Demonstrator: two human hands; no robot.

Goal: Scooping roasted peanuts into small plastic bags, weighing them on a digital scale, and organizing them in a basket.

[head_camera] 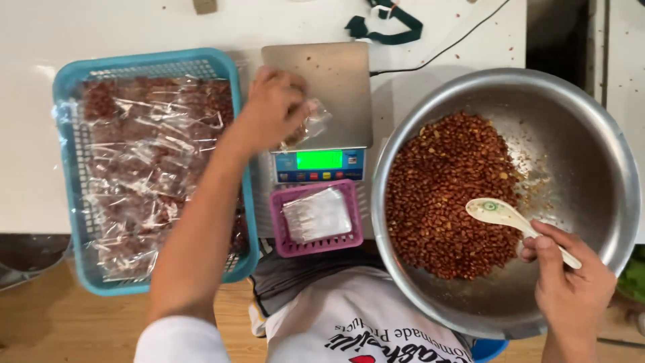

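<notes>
My left hand (272,104) grips a small clear plastic bag (308,126) with some brown nuts in it, over the steel platform of a digital scale (336,81). My right hand (568,279) holds a white ceramic spoon (497,212) by its handle, the bowl of the spoon lying over the roasted peanuts (443,195). The peanuts fill the left part of a large steel bowl (584,134). The scale's display glows green.
A blue plastic basket (67,81) at the left holds several filled clear bags. A small pink basket (279,232) in front of the scale holds empty clear bags. A black cable (463,37) and a dark green strap (393,30) lie on the white table.
</notes>
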